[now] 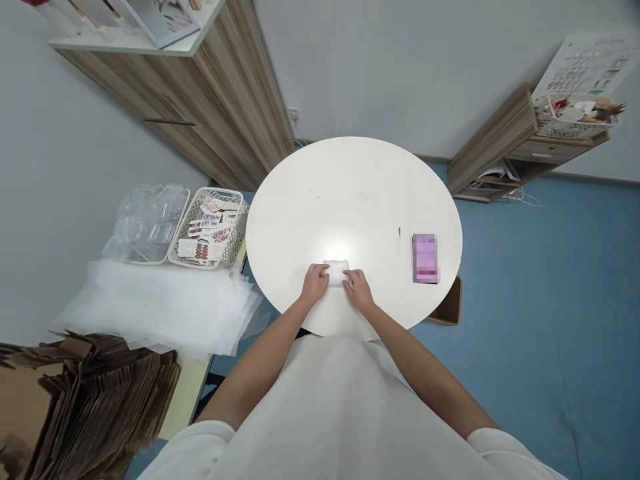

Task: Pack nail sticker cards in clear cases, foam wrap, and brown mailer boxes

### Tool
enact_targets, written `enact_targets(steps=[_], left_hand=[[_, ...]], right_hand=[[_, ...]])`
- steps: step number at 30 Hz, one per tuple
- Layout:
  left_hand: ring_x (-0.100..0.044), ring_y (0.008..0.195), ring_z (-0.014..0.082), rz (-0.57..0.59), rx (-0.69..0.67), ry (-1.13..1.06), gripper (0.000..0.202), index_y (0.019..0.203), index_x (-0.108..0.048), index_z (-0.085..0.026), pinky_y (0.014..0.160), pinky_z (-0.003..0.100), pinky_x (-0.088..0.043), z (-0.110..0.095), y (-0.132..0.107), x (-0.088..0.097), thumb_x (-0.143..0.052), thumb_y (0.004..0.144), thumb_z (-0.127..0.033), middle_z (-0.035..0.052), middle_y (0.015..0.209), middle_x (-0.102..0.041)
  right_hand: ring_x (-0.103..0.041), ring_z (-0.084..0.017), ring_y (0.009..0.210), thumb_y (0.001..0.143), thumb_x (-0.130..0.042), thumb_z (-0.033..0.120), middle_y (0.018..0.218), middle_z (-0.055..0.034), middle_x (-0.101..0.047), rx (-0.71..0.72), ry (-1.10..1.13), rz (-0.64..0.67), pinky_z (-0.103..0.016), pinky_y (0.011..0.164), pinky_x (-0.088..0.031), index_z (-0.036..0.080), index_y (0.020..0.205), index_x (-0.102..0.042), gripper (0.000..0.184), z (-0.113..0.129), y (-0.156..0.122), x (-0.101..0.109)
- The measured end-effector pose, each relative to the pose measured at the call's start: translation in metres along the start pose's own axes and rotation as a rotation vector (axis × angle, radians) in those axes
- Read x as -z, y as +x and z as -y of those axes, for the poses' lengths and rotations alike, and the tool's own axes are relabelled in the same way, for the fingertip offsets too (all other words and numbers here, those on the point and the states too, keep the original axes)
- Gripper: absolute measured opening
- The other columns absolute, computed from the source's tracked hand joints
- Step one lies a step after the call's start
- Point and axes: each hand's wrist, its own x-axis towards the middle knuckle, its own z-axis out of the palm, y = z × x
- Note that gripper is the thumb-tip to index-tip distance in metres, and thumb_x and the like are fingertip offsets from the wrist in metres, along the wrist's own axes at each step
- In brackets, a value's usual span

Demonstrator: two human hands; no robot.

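A small white packet point(337, 273), apparently wrapped in translucent sheet, lies on the round white table point(350, 173) near its front edge. My left hand point(315, 283) grips the packet's left end, with curled fingers at the top and the thumb lower down. At the other end, my right hand point(358, 289) holds it in the same way. What is inside the packet cannot be made out.
A phone point(425, 259) with a blurred screen lies on the table's right. To the left are a basket of printed cards point(183, 237), clear plastic containers point(150, 223), translucent sheets point(165, 300) and stacked cardboard point(110, 393). A brown bin point(453, 303) stands below right.
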Motion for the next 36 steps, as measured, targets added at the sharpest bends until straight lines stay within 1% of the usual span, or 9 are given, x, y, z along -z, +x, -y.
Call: enact_targets(steps=[3, 5, 7, 12, 16, 21, 31, 34, 36], left_hand=[[-0.053, 0.087, 0.0151, -0.063, 0.118, -0.055, 0.037, 0.112, -0.048, -0.020, 0.070, 0.029, -0.048, 0.000, -0.004, -0.003, -0.050, 0.075, -0.023, 0.0086, 0.111, -0.045], [-0.054, 0.086, 0.0154, -0.109, 0.194, -0.080, 0.045, 0.117, -0.043, -0.019, 0.071, 0.030, -0.049, 0.001, -0.011, -0.005, -0.052, 0.074, -0.026, 0.0103, 0.113, -0.045], [-0.056, 0.081, 0.0140, -0.095, 0.228, -0.122, 0.043, 0.117, -0.044, -0.019, 0.071, 0.031, -0.049, 0.002, -0.018, -0.007, -0.052, 0.075, -0.026, 0.0092, 0.108, -0.050], [-0.059, 0.071, 0.0121, -0.072, 0.216, -0.184, 0.038, 0.112, -0.047, -0.019, 0.069, 0.031, -0.050, 0.006, -0.025, -0.005, -0.054, 0.075, -0.025, 0.0064, 0.100, -0.056], [-0.059, 0.075, 0.0138, -0.057, 0.142, -0.166, 0.026, 0.101, -0.054, -0.019, 0.068, 0.030, -0.051, 0.015, -0.018, 0.006, -0.051, 0.076, -0.025, 0.0060, 0.100, -0.058], [-0.059, 0.076, 0.0144, -0.083, 0.126, -0.154, 0.026, 0.101, -0.055, -0.018, 0.068, 0.030, -0.051, 0.039, -0.005, 0.040, -0.050, 0.077, -0.026, 0.0062, 0.099, -0.058], [-0.053, 0.093, 0.0177, -0.188, 0.089, -0.073, 0.043, 0.118, -0.046, -0.015, 0.074, 0.029, -0.050, 0.098, 0.056, 0.143, -0.049, 0.075, -0.020, 0.0110, 0.110, -0.049], [-0.051, 0.103, 0.0188, -0.188, 0.078, -0.083, 0.053, 0.125, -0.037, -0.017, 0.084, 0.031, -0.046, 0.113, 0.072, 0.163, -0.047, 0.074, -0.015, 0.0098, 0.116, -0.049], [-0.048, 0.109, 0.0191, -0.172, 0.074, -0.085, 0.053, 0.125, -0.037, -0.018, 0.089, 0.032, -0.043, 0.121, 0.079, 0.170, -0.045, 0.072, -0.012, 0.0084, 0.121, -0.048]], right_hand=[[-0.050, -0.018, 0.095, 0.078, -0.044, 0.025, 0.108, -0.0071, -0.041, -0.073, 0.079, 0.000, -0.036, 0.082, -0.045, 0.024, 0.114, -0.046, 0.036, 0.000, -0.001, 0.000], [-0.051, -0.017, 0.092, 0.077, -0.045, 0.024, 0.112, -0.0070, -0.041, -0.125, 0.128, 0.043, -0.035, 0.081, -0.046, 0.025, 0.118, -0.043, 0.041, 0.002, -0.003, 0.001], [-0.053, -0.016, 0.087, 0.075, -0.045, 0.023, 0.113, -0.0065, -0.042, -0.163, 0.168, 0.085, -0.034, 0.079, -0.047, 0.026, 0.120, -0.042, 0.045, 0.004, -0.005, 0.004], [-0.055, -0.015, 0.083, 0.074, -0.045, 0.023, 0.113, -0.0057, -0.047, -0.240, 0.240, 0.104, -0.034, 0.078, -0.048, 0.026, 0.118, -0.046, 0.043, 0.011, -0.004, 0.008], [-0.055, -0.016, 0.084, 0.073, -0.046, 0.023, 0.114, -0.0056, -0.048, -0.269, 0.238, 0.060, -0.035, 0.075, -0.049, 0.027, 0.119, -0.045, 0.046, 0.022, 0.001, -0.005], [-0.053, -0.018, 0.091, 0.072, -0.046, 0.022, 0.114, -0.0052, -0.049, -0.248, 0.225, 0.024, -0.036, 0.078, -0.049, 0.026, 0.120, -0.044, 0.048, 0.052, 0.020, -0.038], [-0.053, -0.017, 0.098, 0.070, -0.048, 0.018, 0.121, -0.0048, -0.049, -0.220, 0.321, 0.089, -0.032, 0.083, -0.047, 0.024, 0.122, -0.041, 0.053, 0.141, 0.101, -0.117], [-0.051, -0.017, 0.103, 0.069, -0.047, 0.016, 0.119, -0.0058, -0.050, -0.219, 0.331, 0.100, -0.032, 0.086, -0.045, 0.021, 0.123, -0.040, 0.055, 0.159, 0.123, -0.131], [-0.048, -0.017, 0.107, 0.069, -0.046, 0.015, 0.120, -0.0067, -0.049, -0.214, 0.326, 0.107, -0.031, 0.087, -0.044, 0.020, 0.125, -0.038, 0.057, 0.166, 0.134, -0.136]])
